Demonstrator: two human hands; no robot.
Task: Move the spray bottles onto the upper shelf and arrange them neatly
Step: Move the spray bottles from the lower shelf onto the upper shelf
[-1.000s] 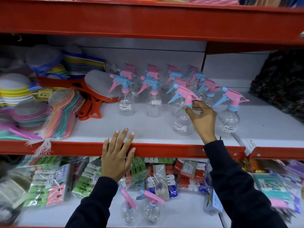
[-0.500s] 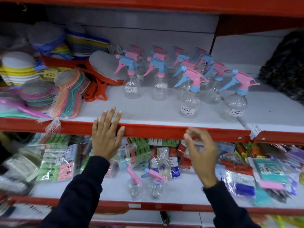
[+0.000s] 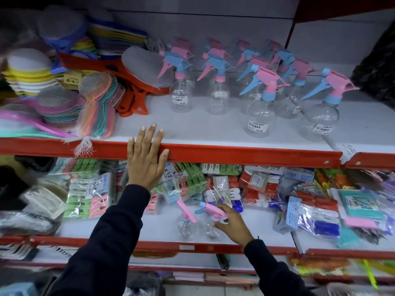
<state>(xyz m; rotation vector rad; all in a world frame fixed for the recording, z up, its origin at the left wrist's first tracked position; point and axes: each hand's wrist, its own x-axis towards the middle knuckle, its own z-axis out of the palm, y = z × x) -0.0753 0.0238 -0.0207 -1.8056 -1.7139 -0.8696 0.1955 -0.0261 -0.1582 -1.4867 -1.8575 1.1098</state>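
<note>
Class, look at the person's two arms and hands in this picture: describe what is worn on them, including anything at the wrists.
Both arms wear long, dark, near-black sleeves reaching the wrists. The left hand and right hand are bare, with no gloves or rings visible. A thin dark thread or band shows at the right wrist.

We see bare white board on the upper shelf [image 3: 205, 129] at the frame's centre, between the netted scrubbers [image 3: 96, 112] at left and the clustered spray bottles [image 3: 259, 103] at right. Our left hand [image 3: 146, 159] lies flat over the red front lip there. More open board runs right of the outermost bottle. On the lower shelf [image 3: 149, 227], packets of clips [image 3: 89, 195] crowd the back and sides, leaving a clear front strip where two bottles [image 3: 186, 225] stand beside our right hand [image 3: 232, 225].
</note>
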